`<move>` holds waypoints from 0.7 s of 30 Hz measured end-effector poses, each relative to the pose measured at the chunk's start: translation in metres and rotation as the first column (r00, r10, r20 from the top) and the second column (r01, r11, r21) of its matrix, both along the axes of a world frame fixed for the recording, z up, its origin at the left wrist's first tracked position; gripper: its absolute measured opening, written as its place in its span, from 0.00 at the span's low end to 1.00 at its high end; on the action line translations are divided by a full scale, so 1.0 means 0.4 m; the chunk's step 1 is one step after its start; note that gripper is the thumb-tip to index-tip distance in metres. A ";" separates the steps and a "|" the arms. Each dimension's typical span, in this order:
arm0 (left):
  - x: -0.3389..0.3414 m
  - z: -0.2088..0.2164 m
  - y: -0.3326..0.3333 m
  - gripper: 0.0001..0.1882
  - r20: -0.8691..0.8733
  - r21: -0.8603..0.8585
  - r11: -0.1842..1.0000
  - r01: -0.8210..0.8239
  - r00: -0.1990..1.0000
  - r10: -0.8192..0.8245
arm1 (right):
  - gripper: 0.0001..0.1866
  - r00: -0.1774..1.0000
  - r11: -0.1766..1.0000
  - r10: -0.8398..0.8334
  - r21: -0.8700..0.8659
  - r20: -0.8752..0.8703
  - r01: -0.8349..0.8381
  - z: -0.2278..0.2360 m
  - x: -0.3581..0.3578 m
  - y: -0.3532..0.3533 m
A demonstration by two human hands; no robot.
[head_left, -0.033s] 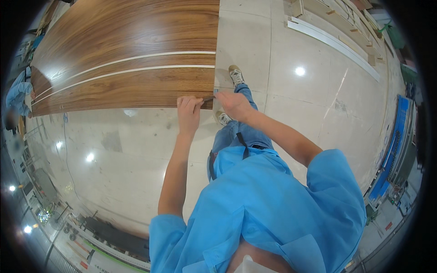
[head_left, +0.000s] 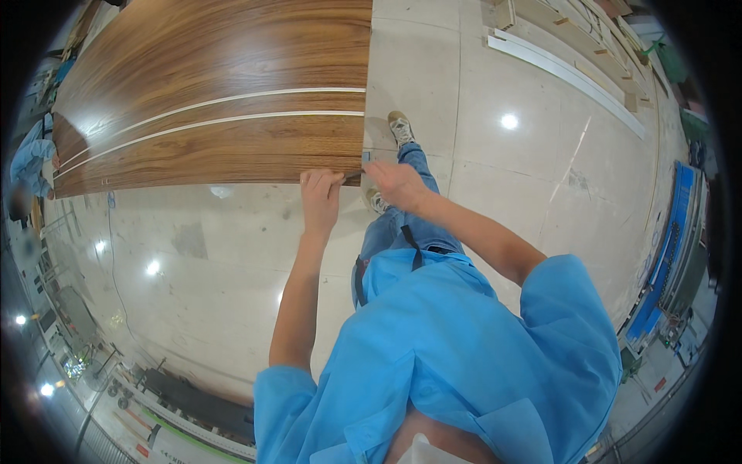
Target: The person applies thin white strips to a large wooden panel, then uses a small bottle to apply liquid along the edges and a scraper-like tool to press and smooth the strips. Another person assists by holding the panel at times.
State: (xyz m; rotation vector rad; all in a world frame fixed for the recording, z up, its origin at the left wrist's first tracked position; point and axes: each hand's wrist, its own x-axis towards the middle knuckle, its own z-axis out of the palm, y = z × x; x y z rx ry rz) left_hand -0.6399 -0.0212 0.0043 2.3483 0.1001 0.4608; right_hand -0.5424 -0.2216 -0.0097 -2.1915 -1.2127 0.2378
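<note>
A large wood-grain panel (head_left: 232, 147) with two pale lengthwise lines reaches in front of me and off to the left. My left hand (head_left: 318, 203) is at its near edge, close to the right corner, with fingers bent and pinched. A short, thin dark strip (head_left: 352, 172) shows between my two hands, at the left fingertips. Just past the corner, my right hand (head_left: 398, 185) is closed, its fingertips by the strip's other end. What the right fingers hold is hidden.
At the panel's far left end stands another person in a blue top (head_left: 32, 158). A long white strip (head_left: 568, 81) lies on the floor beside wooden frames (head_left: 595, 46) at upper right. Blue equipment (head_left: 665, 247) stands along the right side. My shoes (head_left: 401, 130) are near the panel's corner.
Both hands have shifted slightly toward me, the left one now lower on the panel's near edge. The panel stays where it was.
</note>
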 end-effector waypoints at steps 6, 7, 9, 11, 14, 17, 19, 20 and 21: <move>-0.107 0.060 -0.014 0.05 -0.165 0.014 0.999 0.049 0.985 -0.046 | 0.10 0.966 0.971 0.191 -0.113 -0.177 -0.212 0.046 -0.053 -0.026; -0.092 0.069 -0.011 0.05 -0.084 0.012 0.997 0.082 0.993 -0.081 | 0.09 0.942 0.950 0.220 -0.164 -0.254 -0.266 0.051 -0.035 -0.020; -0.024 0.074 -0.005 0.04 -0.105 0.062 0.998 -0.013 0.994 0.020 | 0.09 0.985 0.997 0.075 -0.019 -0.156 -0.078 0.056 0.016 -0.003; 0.052 0.071 0.000 0.04 -0.079 0.108 0.993 -0.043 0.996 0.052 | 0.09 0.994 1.000 -0.011 0.026 -0.112 0.014 0.060 0.065 0.017; 0.106 0.061 0.009 0.05 -0.090 0.112 0.993 -0.025 0.995 0.035 | 0.09 0.996 1.000 0.001 -0.023 -0.089 -0.003 0.064 0.087 0.024; 0.040 0.071 0.012 0.05 -0.138 0.082 0.997 -0.001 0.990 0.012 | 0.09 0.966 0.986 0.105 -0.103 -0.237 -0.133 0.065 0.053 -0.006; -0.038 0.084 0.009 0.07 -0.174 0.114 0.992 -0.052 0.982 0.071 | 0.08 0.924 0.969 0.146 -0.138 -0.352 -0.206 0.055 0.038 -0.039; -0.077 0.089 -0.008 0.09 -0.245 -0.023 0.960 -0.280 0.932 0.267 | 0.09 0.924 0.987 0.057 -0.120 -0.377 -0.109 0.046 0.046 -0.057; -0.109 0.093 -0.029 0.11 -0.360 -0.136 0.835 -0.532 0.812 0.459 | 0.10 0.922 0.997 -0.032 -0.081 -0.387 0.001 0.033 0.061 -0.072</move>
